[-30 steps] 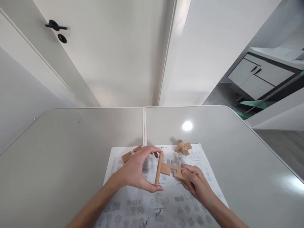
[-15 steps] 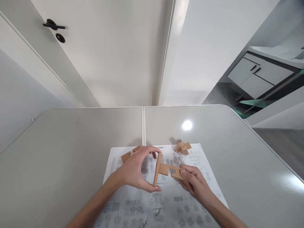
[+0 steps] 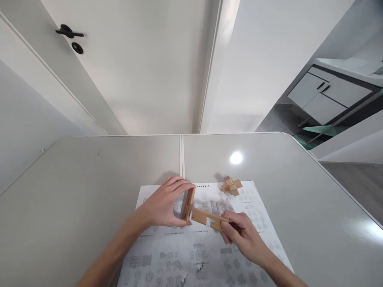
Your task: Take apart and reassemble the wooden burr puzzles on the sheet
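Note:
My left hand (image 3: 169, 202) grips a wooden puzzle piece (image 3: 188, 204) by its two ends, thumb at the near end and fingers at the far end. A dark slot shows in its face. In my right hand (image 3: 241, 233), pinched between thumb and fingers, is a flat wooden puzzle piece (image 3: 200, 215) with a notch cut in its edge. The free end of this notched piece points left, right beside the slotted piece; whether they touch I cannot tell. Both are held above a printed sheet (image 3: 176, 247) with small diagrams.
An assembled cross-shaped wooden puzzle (image 3: 231, 186) stands on the sheet's far right corner. The sheet lies on a grey table (image 3: 98, 187) with a seam down the middle. Beyond it are a white door (image 3: 143, 71) and, at the right, a white cabinet (image 3: 326, 93).
My left hand has moved slightly left and away from me, turning its piece so the slotted face shows. The notched piece has shifted left and tilted. Loose wooden pieces behind my left hand are now hidden.

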Demonstrator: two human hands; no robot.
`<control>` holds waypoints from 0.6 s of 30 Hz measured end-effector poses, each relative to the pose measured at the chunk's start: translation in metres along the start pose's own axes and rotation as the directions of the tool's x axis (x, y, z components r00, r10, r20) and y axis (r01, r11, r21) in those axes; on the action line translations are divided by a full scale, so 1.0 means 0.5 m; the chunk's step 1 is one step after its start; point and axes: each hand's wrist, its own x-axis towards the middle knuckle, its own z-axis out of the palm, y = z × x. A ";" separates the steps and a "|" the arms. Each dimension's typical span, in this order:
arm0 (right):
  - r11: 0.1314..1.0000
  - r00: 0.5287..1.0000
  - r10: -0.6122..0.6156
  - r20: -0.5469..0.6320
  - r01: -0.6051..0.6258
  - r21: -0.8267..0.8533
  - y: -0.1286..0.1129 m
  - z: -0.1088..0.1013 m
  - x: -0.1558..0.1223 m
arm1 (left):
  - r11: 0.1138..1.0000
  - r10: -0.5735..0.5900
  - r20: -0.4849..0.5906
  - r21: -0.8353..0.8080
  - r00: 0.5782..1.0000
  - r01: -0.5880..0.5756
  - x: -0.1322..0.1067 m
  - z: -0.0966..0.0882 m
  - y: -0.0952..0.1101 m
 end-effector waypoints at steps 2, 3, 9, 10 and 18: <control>0.996 0.999 -0.029 0.020 0.031 -0.089 -0.007 0.004 0.000 | 1.000 0.004 0.005 0.028 1.000 -0.004 -0.001 0.000 -0.003; 0.993 0.999 -0.033 0.024 0.035 -0.109 -0.009 0.006 0.000 | 0.999 0.006 0.009 0.037 1.000 -0.007 -0.002 -0.001 -0.005; 0.994 1.000 0.003 0.004 -0.003 -0.107 -0.014 0.007 0.002 | 1.000 0.004 0.057 0.025 0.998 -0.005 -0.005 -0.007 -0.006; 0.994 1.000 0.003 0.002 -0.003 -0.107 -0.015 0.007 0.003 | 1.000 -0.004 0.065 0.017 0.998 0.003 -0.005 -0.007 -0.006; 0.989 0.995 0.070 -0.077 -0.079 -0.124 -0.007 0.015 0.007 | 0.998 -0.048 0.131 -0.033 0.990 0.052 -0.016 -0.006 -0.003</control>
